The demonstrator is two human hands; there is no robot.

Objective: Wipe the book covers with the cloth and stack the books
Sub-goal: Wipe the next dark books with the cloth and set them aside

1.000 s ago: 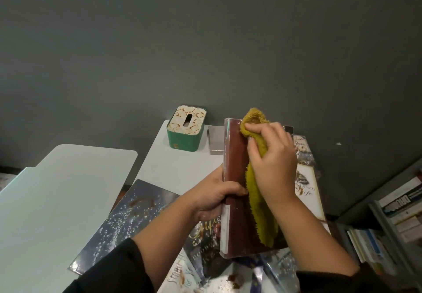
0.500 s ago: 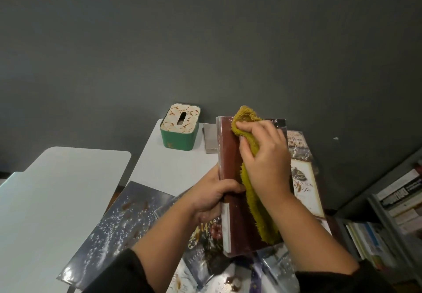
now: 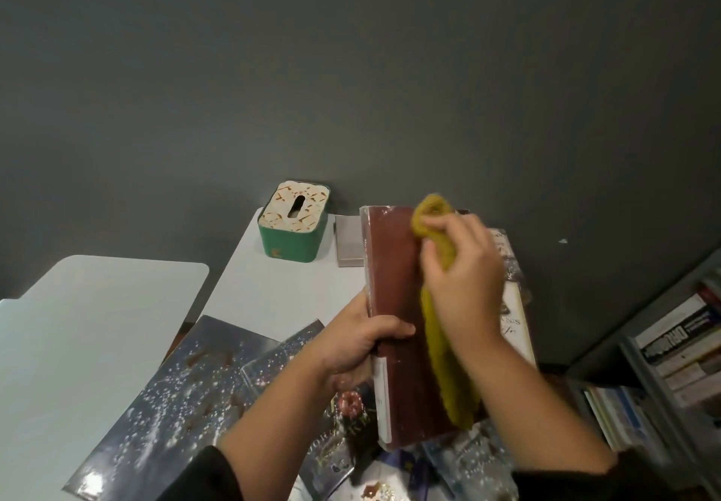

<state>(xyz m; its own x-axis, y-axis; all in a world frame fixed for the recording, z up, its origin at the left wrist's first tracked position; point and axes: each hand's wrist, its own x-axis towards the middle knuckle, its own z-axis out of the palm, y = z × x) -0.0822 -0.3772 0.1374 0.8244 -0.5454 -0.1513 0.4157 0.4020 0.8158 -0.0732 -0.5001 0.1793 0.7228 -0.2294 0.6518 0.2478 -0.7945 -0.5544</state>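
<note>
Got the brown hardcover [image 3: 394,305] propped up off the table [image 3: 281,286] right now, my left hand [image 3: 351,344] clamped on its spine edge with the thumb across the cover. My right hand [image 3: 464,282] is bunched around the mustard cloth [image 3: 448,360], pressing it near the top of the cover. Tip: I'd do long strokes top to bottom and keep the spine grip firm so the plastic jacket doesn't slide. The other books [image 3: 187,395] lie loose underneath, not stacked yet.

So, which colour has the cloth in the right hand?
The cloth is mustard yellow, shown best in the head view.
</note>
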